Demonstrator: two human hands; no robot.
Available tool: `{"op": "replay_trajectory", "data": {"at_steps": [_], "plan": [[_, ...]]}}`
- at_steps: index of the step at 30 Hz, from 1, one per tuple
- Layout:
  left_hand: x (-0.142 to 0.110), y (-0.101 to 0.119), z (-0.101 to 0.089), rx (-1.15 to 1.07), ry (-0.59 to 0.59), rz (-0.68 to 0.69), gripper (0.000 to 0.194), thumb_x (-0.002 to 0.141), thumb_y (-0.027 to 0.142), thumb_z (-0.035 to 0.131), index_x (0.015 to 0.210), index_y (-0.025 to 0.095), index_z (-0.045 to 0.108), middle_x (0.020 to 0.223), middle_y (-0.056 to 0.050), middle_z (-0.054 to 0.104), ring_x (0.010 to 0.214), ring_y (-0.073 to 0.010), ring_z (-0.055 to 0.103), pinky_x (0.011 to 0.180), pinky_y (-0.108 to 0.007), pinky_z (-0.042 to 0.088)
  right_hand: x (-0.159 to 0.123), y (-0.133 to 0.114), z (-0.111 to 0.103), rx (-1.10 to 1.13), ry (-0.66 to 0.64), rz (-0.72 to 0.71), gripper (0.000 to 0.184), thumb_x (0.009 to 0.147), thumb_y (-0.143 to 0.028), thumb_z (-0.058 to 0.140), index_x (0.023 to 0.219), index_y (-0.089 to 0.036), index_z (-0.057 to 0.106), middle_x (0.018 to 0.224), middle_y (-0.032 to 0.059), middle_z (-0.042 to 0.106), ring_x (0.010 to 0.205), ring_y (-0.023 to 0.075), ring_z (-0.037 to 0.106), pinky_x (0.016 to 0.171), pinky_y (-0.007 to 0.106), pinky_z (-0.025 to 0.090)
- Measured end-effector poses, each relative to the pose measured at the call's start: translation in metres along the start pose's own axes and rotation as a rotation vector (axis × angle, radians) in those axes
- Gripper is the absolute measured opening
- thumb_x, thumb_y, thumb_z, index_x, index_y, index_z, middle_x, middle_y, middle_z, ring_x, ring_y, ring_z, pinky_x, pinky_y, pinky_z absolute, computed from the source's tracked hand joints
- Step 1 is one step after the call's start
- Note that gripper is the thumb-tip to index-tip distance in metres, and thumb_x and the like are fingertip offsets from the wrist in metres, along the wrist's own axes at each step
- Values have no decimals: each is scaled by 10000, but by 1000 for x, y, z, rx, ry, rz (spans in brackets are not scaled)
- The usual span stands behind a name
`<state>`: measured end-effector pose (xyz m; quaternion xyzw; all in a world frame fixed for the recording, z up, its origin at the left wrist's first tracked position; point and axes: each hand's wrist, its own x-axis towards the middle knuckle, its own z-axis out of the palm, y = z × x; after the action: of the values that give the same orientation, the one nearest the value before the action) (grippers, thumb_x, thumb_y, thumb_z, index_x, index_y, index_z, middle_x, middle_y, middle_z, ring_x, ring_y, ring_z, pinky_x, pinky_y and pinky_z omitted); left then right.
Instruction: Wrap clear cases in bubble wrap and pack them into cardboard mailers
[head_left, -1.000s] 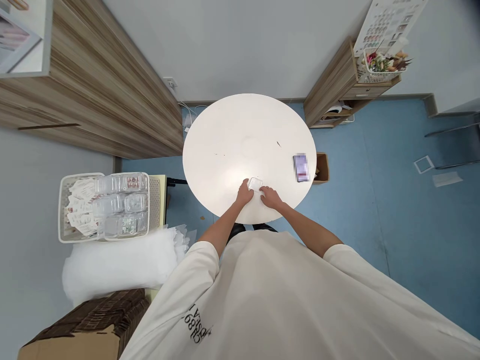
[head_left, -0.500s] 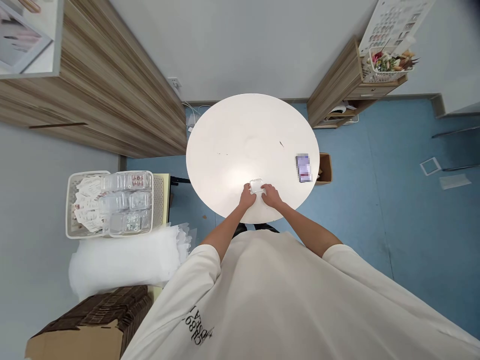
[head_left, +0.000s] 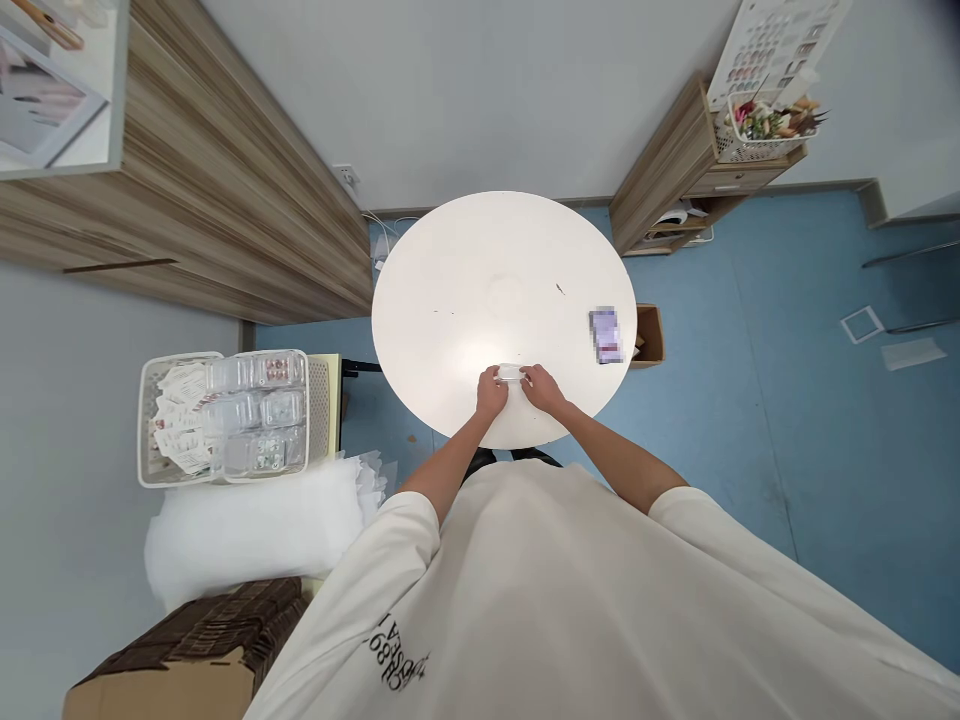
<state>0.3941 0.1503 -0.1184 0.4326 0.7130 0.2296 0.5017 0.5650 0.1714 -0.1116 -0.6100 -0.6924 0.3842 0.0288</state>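
A small clear plastic box sits at the near edge of the round white table. My left hand and my right hand grip it from either side, and my fingers hide much of it. A blurred purple-and-white package lies on the tabletop near the right rim, well apart from both hands.
To the left stands a white basket of clear boxes and printed cards, above white plastic wrap and stacked cardboard. A cardboard box stands beyond the table's right rim. Wooden cabinets flank the table.
The clear box has turned in my hands and now shows more edge-on, with less of its top visible. My hands have closed in around it.
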Motion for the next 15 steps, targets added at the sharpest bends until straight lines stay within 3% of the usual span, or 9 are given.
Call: {"op": "replay_trajectory", "data": {"at_steps": [5,11,15], "plan": [[10,11,-6,24,41,-12,329,948,205,551,1274,184,594,1322,-131,598,1061,-216,663,1001,-358,496,13,-1,-17,-1,-32,-22,334,1032,-268,417,1270,-214,645,1178,105,641,1010,223,631,898,343,493],[21,19,-9,-8,49,-36,251,940,240,598,1173,180,668,1274,-114,667,1091,-210,667,994,-336,498,31,-7,-37,-87,-124,-52,346,1054,-266,372,1021,-211,712,1069,98,659,964,221,605,815,314,465],[25,18,-8,-96,75,-89,239,898,253,664,1125,195,711,1246,-90,708,1137,-210,663,1023,-336,491,35,-8,-40,-63,-125,-73,323,1052,-242,388,1052,-206,709,1102,105,667,999,227,604,848,321,454]]}}
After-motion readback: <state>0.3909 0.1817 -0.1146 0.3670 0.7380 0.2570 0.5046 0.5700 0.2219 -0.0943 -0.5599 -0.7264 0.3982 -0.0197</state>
